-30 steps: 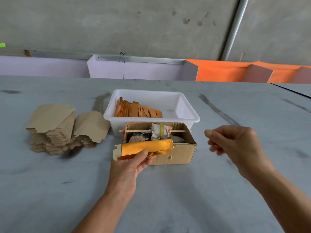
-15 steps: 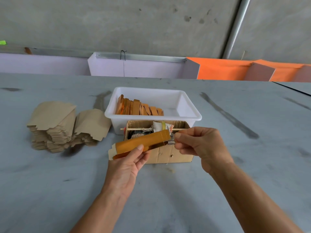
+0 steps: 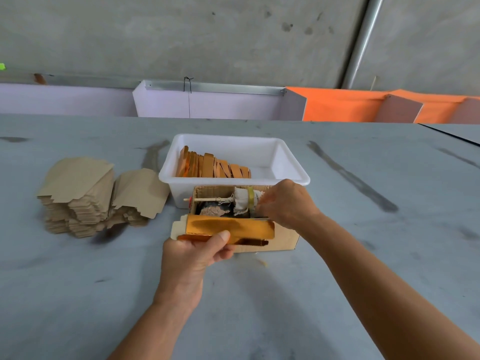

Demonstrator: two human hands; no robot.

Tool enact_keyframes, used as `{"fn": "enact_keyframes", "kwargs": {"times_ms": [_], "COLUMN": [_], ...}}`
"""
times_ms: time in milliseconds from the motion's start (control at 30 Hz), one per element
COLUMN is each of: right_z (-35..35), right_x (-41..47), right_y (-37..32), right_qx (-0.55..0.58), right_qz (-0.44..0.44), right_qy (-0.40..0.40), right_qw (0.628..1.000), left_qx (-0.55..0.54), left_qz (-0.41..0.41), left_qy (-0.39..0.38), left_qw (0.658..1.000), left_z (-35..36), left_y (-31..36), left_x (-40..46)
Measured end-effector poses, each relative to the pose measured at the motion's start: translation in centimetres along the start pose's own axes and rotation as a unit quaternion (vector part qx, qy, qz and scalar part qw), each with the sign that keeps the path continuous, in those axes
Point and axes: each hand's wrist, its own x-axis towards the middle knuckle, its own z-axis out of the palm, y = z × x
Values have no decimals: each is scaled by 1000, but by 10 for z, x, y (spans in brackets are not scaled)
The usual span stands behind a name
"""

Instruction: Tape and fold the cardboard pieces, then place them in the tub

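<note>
My left hand [image 3: 197, 252] grips a folded, shiny gold cardboard piece [image 3: 228, 228] and holds it level in front of a small brown cardboard box [image 3: 284, 239]. My right hand [image 3: 287, 203] reaches into that box with its fingers curled at the tape roll [image 3: 250, 198], which sits with a cloth wrap on a wooden stick [image 3: 207, 199]; whether the fingers pinch tape is hidden. Behind the box stands the white tub [image 3: 293, 175], holding several folded gold pieces [image 3: 213, 167] in its left half.
A tall stack of flat brown cardboard blanks [image 3: 78, 193] lies left of the tub, with a lower pile [image 3: 141, 193] beside it. Pale purple and orange bins [image 3: 345, 106] line the far edge of the grey table. A metal pipe [image 3: 363, 40] runs up the concrete wall.
My right hand moved from the gold piece's right end up into the box to the tape roll. My left hand turned the gold piece level and brought it slightly nearer.
</note>
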Motion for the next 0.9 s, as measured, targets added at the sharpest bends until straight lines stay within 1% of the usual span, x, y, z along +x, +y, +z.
{"fn": "enact_keyframes", "kwargs": {"times_ms": [67,133,467,567,800,900], "right_z": [1,2,12,13,16,15], "right_x": [5,8,11,11,12,12], "right_y": [-1,-1,1,-1,-6,-7], "right_qx": [-48,-78,-98,-81,10,23], "right_qz": [-2,0,19,39,97,108], "right_qy": [-24,-41,-27,-31,-12,-9], "right_qw": [999,996,995,996,995,994], "left_qx": [26,34,55,50,50,49], "left_qz": [6,3,-28,-39,-44,-45], "left_qy": [-19,-23,-4,-4,-12,-11], "left_qw": [999,999,998,998,998,998], "left_z": [1,1,1,2,3,4], "left_y": [-1,-1,-7,-8,-10,-10], "left_x": [-2,-2,-6,-5,-6,-6]}}
